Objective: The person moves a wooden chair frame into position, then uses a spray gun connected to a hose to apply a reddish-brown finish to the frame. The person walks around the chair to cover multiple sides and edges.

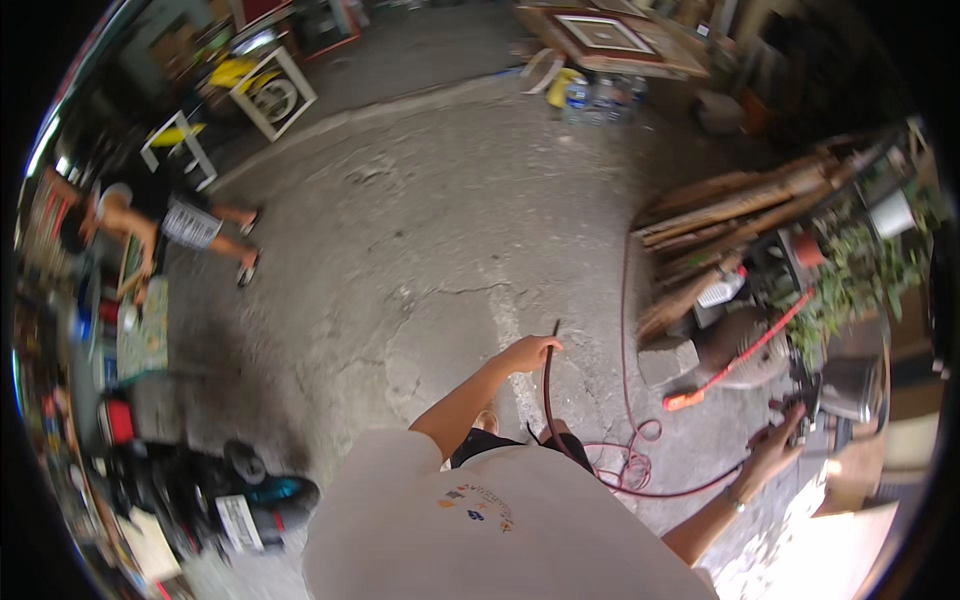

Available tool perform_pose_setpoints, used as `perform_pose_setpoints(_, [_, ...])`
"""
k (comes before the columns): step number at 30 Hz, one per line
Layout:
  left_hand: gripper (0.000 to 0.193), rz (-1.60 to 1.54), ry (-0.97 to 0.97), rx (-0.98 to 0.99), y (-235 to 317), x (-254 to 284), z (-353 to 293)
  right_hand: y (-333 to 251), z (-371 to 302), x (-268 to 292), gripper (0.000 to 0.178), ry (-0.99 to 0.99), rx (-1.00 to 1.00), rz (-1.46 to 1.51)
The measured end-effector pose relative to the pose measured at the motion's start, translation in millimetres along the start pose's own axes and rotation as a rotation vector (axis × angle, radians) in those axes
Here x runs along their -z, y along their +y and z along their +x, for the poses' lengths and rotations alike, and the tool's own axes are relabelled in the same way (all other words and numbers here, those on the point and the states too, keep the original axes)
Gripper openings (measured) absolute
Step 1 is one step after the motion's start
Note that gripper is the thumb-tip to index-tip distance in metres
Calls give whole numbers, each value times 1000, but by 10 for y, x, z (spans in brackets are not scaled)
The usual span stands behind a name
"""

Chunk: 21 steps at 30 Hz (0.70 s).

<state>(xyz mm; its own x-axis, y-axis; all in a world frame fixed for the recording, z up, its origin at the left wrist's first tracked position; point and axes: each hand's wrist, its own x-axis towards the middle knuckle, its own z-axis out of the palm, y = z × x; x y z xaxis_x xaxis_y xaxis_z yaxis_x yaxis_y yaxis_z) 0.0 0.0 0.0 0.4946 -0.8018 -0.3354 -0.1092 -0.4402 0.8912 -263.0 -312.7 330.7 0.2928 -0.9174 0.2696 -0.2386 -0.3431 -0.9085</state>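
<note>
My left hand (pixel 530 352) is out in front of my body, its fingers closed around a thin dark red hose (pixel 549 395). A short end of the hose sticks up above the fist, and the rest curves down past my legs. Off to the right, my right hand (pixel 772 452) is at a dark tool (pixel 806 396) with its fingers curled against it; blur hides its exact kind. The hose runs along to the wrist of that hand. Loose loops of hose (pixel 630 468) lie on the concrete between my hands.
A stack of wooden planks (pixel 740 205), a concrete block (pixel 667 360), an orange-red cord (pixel 752 350) and potted plants (pixel 860 270) line the right. A motorcycle (pixel 215 495) stands at lower left. Another person (pixel 165 215) bends over a bench. Framed panels (pixel 610 35) lie at the back.
</note>
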Motion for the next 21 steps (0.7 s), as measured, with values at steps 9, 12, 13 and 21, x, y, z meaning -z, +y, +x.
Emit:
perform_pose_setpoints(9, [32,-80,-61,-220,895,313,1680,-365,1014,-1509,38,259,-1,210])
perform_pose_setpoints(12, [41,-207,-256,-450,2276,477,2075,-285,1477,-2022,34,278,-3,299])
perform_pose_setpoints(13, [43,-270,-256,-524,2592,534,2252,-232,1660,-2224,34,260,-51,292])
perform_pose_setpoints(21, [37,-724,-261,-368,3681,905,3800,-41,2946,-3800,20,152,-163,372])
